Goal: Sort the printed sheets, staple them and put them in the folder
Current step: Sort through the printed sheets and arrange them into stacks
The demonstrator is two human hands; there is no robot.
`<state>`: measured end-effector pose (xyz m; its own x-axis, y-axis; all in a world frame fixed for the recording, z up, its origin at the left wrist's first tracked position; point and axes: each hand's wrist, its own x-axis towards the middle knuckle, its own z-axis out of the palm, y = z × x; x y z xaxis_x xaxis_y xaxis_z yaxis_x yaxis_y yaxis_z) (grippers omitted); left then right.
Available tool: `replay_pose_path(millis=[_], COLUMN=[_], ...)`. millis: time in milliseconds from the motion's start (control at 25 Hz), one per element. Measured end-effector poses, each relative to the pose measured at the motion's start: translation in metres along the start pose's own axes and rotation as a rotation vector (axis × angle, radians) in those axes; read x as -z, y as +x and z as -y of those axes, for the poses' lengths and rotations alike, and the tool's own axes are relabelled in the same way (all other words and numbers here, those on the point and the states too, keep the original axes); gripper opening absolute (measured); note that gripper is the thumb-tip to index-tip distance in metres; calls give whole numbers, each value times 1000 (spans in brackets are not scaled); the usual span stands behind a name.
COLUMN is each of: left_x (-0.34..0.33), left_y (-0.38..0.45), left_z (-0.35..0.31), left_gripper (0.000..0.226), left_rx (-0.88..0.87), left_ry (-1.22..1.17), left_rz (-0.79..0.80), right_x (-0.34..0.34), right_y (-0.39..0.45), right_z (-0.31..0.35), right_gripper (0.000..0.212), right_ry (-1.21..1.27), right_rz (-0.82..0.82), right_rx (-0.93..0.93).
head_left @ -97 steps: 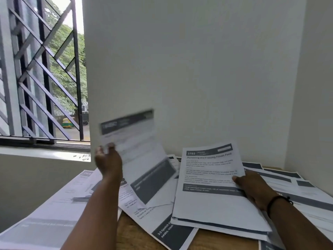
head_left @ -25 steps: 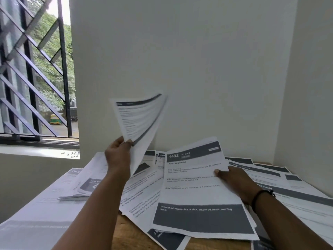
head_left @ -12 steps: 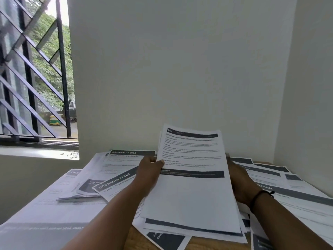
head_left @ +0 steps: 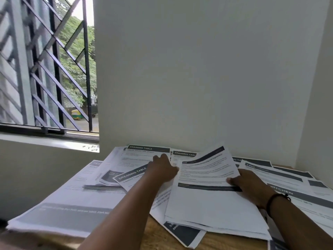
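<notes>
A stack of printed sheets [head_left: 212, 208] lies in front of me on the wooden table [head_left: 155, 237]. My right hand [head_left: 250, 186] holds its right edge, thumb on top and fingers underneath. The top sheet [head_left: 207, 168] has a dark header band, and its far end curls up off the stack. My left hand [head_left: 162, 168] grips that sheet at its left edge; the fingertips there are hidden. Sheets headed "DRESSING TABLE" [head_left: 144, 156] lie just left of my left hand. I see neither a stapler nor a folder.
A pile of sheets [head_left: 59, 212] covers the table's left side. More sheets, one headed "KITCHEN" [head_left: 292, 192], spread to the right. White walls close off the back and right of the table. A barred window [head_left: 46, 69] is at the left.
One second ago my left hand held a sheet raised; it has come down to the stack. The top sheet is a different one and now curls up at its far end.
</notes>
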<state>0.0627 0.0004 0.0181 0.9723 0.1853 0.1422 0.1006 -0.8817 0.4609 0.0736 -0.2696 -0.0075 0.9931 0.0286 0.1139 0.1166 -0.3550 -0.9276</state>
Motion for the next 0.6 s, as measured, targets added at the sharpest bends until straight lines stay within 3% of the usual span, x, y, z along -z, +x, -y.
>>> replay_pose_path(millis=[200, 320, 600], left_x=[48, 58, 65], left_y=[6, -3, -7], left_z=[47, 78, 84], left_gripper=[76, 74, 64], left_rx=[217, 363, 355], left_ry=[226, 175, 74], left_rz=[-13, 93, 111], right_x=[-2, -2, -3], right_y=[2, -1, -2], right_z=[-2, 0, 1], right_gripper=[31, 29, 30], right_ry=[-59, -74, -37], right_rz=[12, 21, 34], right_rx=[-19, -7, 9])
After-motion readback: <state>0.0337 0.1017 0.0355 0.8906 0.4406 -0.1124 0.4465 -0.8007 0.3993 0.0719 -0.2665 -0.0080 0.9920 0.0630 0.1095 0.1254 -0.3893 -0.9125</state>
